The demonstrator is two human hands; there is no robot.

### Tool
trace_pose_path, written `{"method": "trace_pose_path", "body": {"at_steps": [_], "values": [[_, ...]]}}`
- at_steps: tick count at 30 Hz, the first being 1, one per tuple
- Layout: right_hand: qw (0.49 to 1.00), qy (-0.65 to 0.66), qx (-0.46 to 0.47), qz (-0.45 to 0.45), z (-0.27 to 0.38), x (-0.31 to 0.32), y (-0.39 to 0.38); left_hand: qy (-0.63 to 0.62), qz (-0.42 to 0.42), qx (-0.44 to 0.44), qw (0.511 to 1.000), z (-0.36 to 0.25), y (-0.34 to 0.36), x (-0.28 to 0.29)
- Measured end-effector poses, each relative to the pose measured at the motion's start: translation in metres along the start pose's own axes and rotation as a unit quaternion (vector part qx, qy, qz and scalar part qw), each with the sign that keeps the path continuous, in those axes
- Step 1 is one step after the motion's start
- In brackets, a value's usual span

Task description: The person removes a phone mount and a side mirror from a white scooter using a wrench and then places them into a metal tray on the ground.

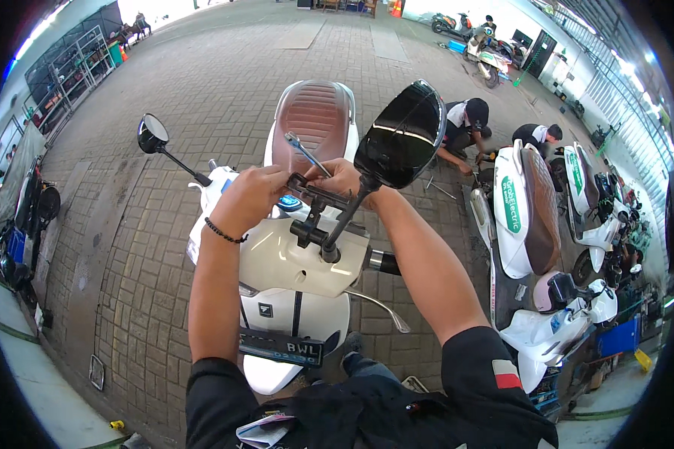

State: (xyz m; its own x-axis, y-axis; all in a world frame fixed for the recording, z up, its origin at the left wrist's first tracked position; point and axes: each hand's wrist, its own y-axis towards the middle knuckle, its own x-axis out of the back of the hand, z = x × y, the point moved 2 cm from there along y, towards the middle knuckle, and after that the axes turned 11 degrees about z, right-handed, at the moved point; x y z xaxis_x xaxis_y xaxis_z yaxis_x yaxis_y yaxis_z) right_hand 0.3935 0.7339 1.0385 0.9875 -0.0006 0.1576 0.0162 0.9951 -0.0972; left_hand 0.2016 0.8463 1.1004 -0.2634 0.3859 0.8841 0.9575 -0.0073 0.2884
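A cream-white scooter [299, 258] stands before me, its brown ribbed seat [316, 120] on the far side. A black bracket [326, 196] is clamped near the right mirror's stem and reaches over the handlebar cover. My left hand [258, 196] is closed, its fingertips pinching the bracket's left end. Beside it, my right hand [338, 179] is closed round a slim metal hand tool [307, 155], whose shiny end points up and left. The tool's lower end is hidden by my fingers, and its exact kind is unclear. Behind the bracket shows a blue-lit display [288, 202].
The right mirror [403, 135] rises close to my right hand; the left mirror [153, 133] sticks out farther away. A brake lever [382, 310] juts to the right. Two people [468, 123] crouch beside parked white scooters [513, 217] on the right. Motorbikes [26, 224] line the left.
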Motion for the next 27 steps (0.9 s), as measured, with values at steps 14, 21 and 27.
{"method": "trace_pose_path", "body": {"at_steps": [14, 21, 27], "values": [[0.998, 0.015, 0.015, 0.064, -0.030, 0.012, 0.011, -0.006, 0.009, 0.000, 1.000, -0.012, 0.006, 0.005], [0.999, -0.007, -0.003, 0.044, -0.017, 0.003, 0.012, -0.021, 0.063, 0.032, 0.997, -0.012, 0.022, 0.016], [0.997, -0.017, 0.002, 0.070, -0.001, 0.000, 0.011, -0.065, 0.149, -0.017, 0.987, 0.010, 0.026, 0.028]]}}
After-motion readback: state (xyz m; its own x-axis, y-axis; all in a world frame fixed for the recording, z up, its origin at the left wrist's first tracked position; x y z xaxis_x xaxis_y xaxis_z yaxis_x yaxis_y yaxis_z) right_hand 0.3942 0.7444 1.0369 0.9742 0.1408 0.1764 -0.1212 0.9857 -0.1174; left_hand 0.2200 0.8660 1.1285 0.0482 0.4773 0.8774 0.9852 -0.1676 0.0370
